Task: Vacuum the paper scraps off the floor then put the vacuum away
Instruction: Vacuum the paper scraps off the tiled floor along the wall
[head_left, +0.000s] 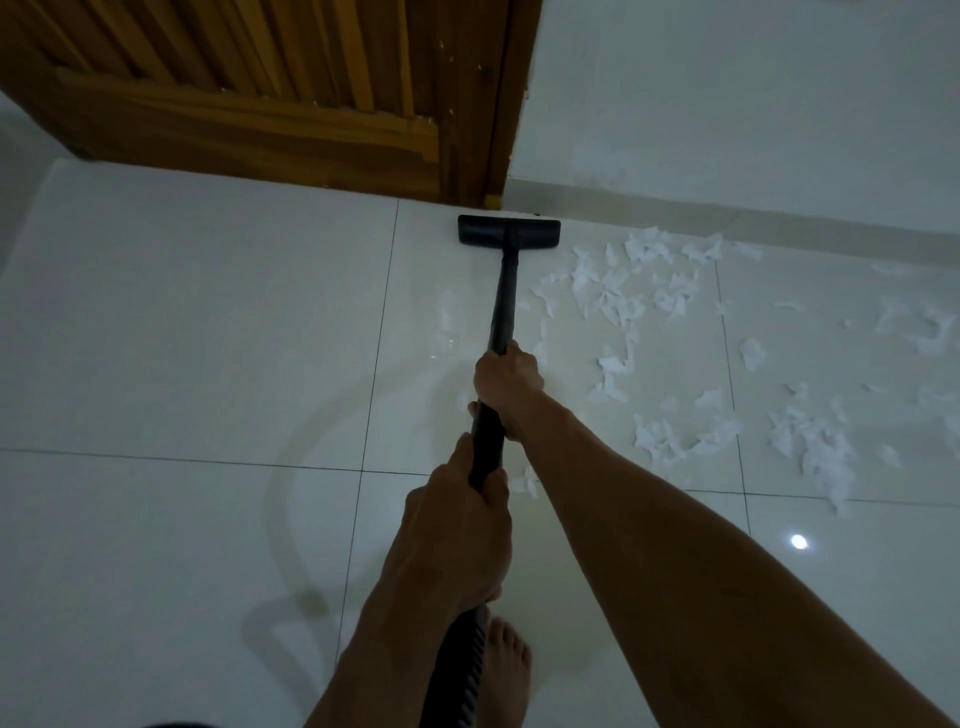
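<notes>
A black vacuum wand (502, 306) runs from my hands out to a flat black floor head (508, 230), which lies on the white tiles next to the door frame. My right hand (506, 382) grips the wand higher up the tube, arm stretched out. My left hand (457, 525) grips it lower, where the ribbed hose (460, 670) begins. Several white paper scraps (639, 283) lie scattered on the floor to the right of the wand, with more scraps (810, 447) spreading toward the right edge. A few small scraps (524, 483) lie close by the wand.
A brown wooden door (249, 88) and its frame (493, 104) stand at the back left. A white wall (753, 93) with a skirting strip runs along the back right. My bare foot (506, 670) stands on the glossy tiles under the hose.
</notes>
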